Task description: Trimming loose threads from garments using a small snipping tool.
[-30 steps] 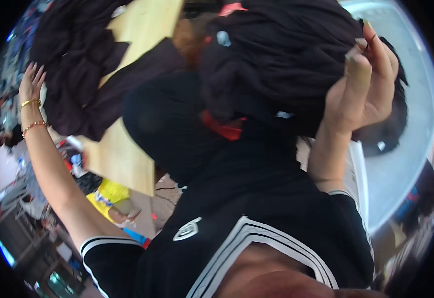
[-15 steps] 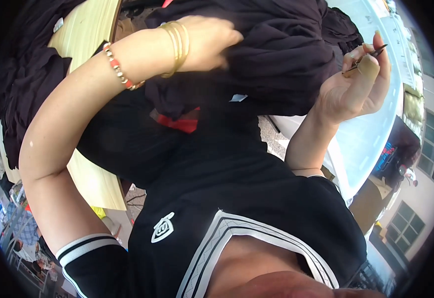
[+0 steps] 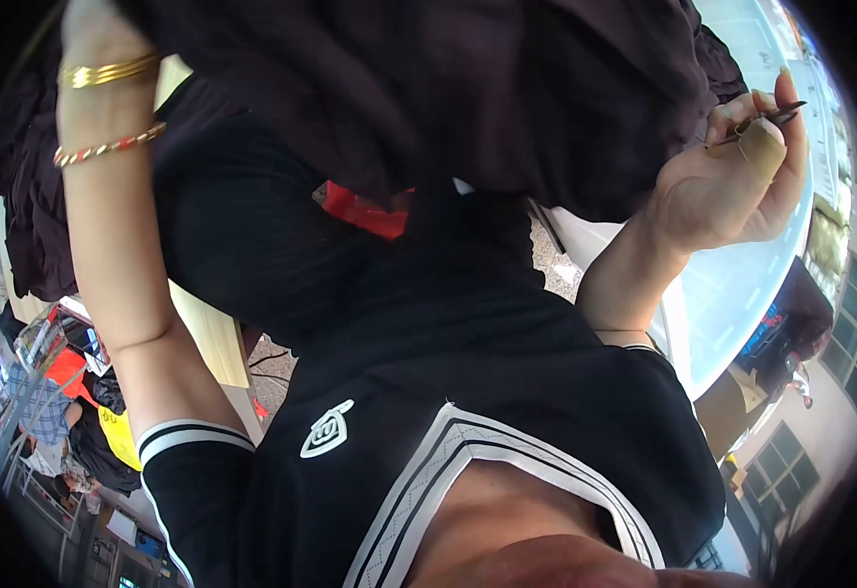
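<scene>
A large dark, near-black piece of cloth (image 3: 419, 88) fills the upper middle and hangs in loose folds over my lap. My left hand (image 3: 110, 27) is raised at the top left, right beside the cloth's left edge; its fingers are cut off or hidden, so their grip does not show. To the right of the cloth, my right hand (image 3: 732, 181) is turned palm up with the fingers curled. Pinched in it are small thread snips (image 3: 789, 112), their dark pointed tip sticking out past the fingers. A tan cover wraps the tip of the right thumb.
A pale blue-white plastic tub (image 3: 742, 294) stands at my right. On the left, more dark cloth (image 3: 31, 240) is heaped by a light wooden tabletop (image 3: 208, 328). Something red (image 3: 365, 211) lies on my lap, partly under the cloth. A person in a checked top (image 3: 41, 402) is farther off left.
My left hand has swung from the middle of the cloth to the upper left. The cloth has spread left and risen with it. My right hand has shifted slightly right, still holding the snips.
</scene>
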Available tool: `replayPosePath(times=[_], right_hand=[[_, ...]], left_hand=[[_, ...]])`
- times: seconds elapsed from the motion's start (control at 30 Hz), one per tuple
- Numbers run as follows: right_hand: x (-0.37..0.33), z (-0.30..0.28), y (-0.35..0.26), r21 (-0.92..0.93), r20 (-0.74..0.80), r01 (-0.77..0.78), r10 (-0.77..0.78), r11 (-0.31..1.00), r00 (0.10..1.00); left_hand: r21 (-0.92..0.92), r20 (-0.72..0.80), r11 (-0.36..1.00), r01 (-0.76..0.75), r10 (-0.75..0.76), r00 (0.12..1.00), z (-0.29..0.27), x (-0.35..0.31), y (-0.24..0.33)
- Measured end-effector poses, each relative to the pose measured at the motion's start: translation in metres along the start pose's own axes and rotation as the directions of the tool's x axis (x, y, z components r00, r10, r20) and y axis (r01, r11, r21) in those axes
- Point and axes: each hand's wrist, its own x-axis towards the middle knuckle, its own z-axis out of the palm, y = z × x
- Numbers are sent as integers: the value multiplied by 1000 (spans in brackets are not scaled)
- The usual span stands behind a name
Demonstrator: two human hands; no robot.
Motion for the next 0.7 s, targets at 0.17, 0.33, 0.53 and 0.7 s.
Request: replayPosePath(times=[0.17, 0.33, 0.53, 0.7], right_hand=[[-2, -15, 2, -61, -30, -93, 91, 994, 995], [-10, -9, 5, -126, 89, -107, 119, 986, 989], [-32, 13, -1, -282, 338, -84, 181, 956, 923], [-61, 32, -2, -521, 575, -380, 644, 764, 505]], left_hand=[[-150, -250, 979, 135, -170, 953, 13, 10, -23], [-325, -542, 908, 266, -409, 734, 35, 4, -29], [-342, -423, 857, 384, -506, 752, 59, 22, -18], [-402, -433, 870, 285, -455, 778, 24, 13, -19]])
